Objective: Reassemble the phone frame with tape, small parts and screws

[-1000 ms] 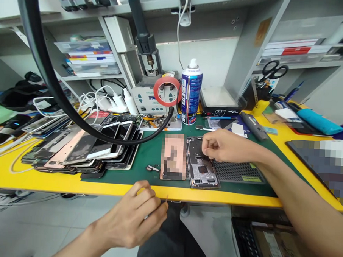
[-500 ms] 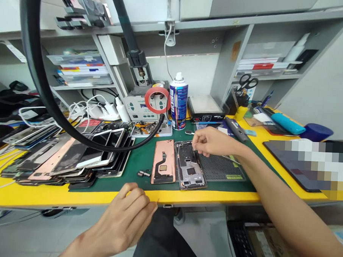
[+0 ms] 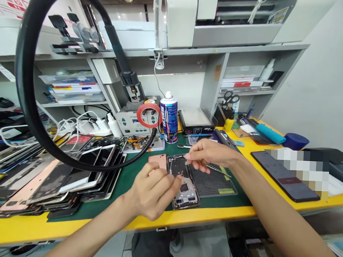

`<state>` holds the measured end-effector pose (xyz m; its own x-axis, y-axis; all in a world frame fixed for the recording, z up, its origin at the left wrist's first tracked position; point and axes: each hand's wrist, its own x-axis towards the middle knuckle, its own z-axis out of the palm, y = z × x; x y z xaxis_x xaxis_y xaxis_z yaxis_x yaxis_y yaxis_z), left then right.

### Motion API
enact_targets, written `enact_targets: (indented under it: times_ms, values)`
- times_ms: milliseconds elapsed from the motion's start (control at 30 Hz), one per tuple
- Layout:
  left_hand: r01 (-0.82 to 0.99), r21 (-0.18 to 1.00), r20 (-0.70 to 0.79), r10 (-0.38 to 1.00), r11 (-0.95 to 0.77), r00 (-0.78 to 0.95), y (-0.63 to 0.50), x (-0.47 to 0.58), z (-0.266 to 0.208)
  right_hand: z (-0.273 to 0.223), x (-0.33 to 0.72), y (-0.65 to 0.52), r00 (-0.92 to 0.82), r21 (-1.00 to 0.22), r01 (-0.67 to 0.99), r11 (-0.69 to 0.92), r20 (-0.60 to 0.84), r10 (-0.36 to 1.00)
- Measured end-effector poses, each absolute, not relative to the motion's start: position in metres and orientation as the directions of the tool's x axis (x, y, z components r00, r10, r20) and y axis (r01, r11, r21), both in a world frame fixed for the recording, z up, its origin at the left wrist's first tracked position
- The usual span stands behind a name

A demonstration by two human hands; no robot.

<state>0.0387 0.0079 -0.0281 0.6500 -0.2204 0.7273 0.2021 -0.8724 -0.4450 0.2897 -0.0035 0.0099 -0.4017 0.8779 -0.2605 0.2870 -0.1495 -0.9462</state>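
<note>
**Bringing your left hand up onto the opened phone**

Your left hand (image 3: pixel 154 190) has come up from below the table edge, where it hung a second ago, and now sits over the middle of the opened phone frame (image 3: pixel 184 187) on the green mat (image 3: pixel 129 179). Its fingers are curled in, fingertips pinched together just above the frame; whether something small is held between them, you cannot tell from here. It also covers most of the copper back cover (image 3: pixel 158 161) lying just left of the frame, which showed whole before.

Your right hand (image 3: pixel 208 154) has stayed at the frame's upper end, closed around thin metal tweezers (image 3: pixel 218 169) whose shaft trails back to the right over the black perforated pad (image 3: pixel 211 179).

Both hands now meet on the one frame, so the work has shifted from one-handed picking to a two-handed hold. Your head has lifted too: more shelf shows. The blue spray can (image 3: pixel 169 117) and the stacked phone screens (image 3: pixel 73 173) lie untouched.
</note>
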Motion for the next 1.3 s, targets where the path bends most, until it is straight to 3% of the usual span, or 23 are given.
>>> enact_targets:
  times_ms: [233,567,800,933,1133,1300]
  values:
    - [0.155,-0.513,0.674,-0.285,-0.844,0.681,0.024,0.054,-0.036,0.005,0.295,0.001,-0.485,-0.95,0.231,-0.212,-0.301,0.821]
    - [0.095,-0.482,0.678,-0.301,-0.871,0.671,0.025,0.069,-0.029,0.002,0.29,0.002,-0.408,-0.939,0.266,-0.219,-0.316,0.857]
    - [0.113,-0.323,0.568,-0.098,-0.94,0.817,0.011,0.071,-0.035,0.008,0.31,0.007,-0.226,-0.919,0.343,-0.193,-0.28,0.933]
    - [0.05,-0.204,0.438,-0.046,-0.978,0.898,0.002,0.067,-0.039,0.006,0.32,0.017,-0.244,-0.886,0.412,-0.212,-0.332,0.911]
    - [0.209,-0.246,0.444,0.081,-0.947,0.892,0.001,0.059,-0.043,-0.012,0.319,0.031,-0.338,-0.874,0.412,-0.259,-0.41,0.847]
    - [0.229,-0.186,0.501,0.108,-0.956,0.859,0.01,0.06,-0.062,-0.021,0.319,0.029,-0.286,-0.835,0.416,-0.361,-0.497,0.819]
